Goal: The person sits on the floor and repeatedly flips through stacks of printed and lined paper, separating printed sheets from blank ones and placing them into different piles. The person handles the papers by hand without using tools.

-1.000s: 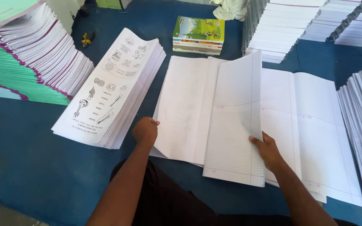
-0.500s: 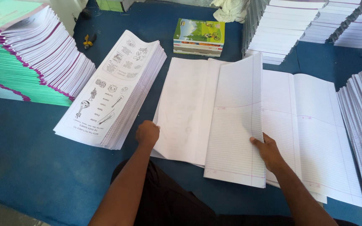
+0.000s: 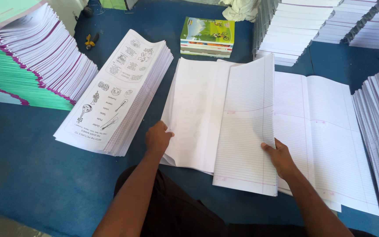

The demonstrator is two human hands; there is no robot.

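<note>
I see stacks crowding every side; bare blue worktop only near left. Printed stack just left of left hand. Left hand curled, resting on edge of blank sheets. Right hand pinches lined sheet, thumb on top, fingers underneath, sheet's right edge lifted.

A stack of white ruled paper sheets lies at centre right on the blue surface, with a folded ruled white sheet lying partly over its left part. Left of that sheet lies a plain white folded sheet; further left, a pile of white picture-printed sheets. Behind them sits a small stack of colourful-covered books.
</note>
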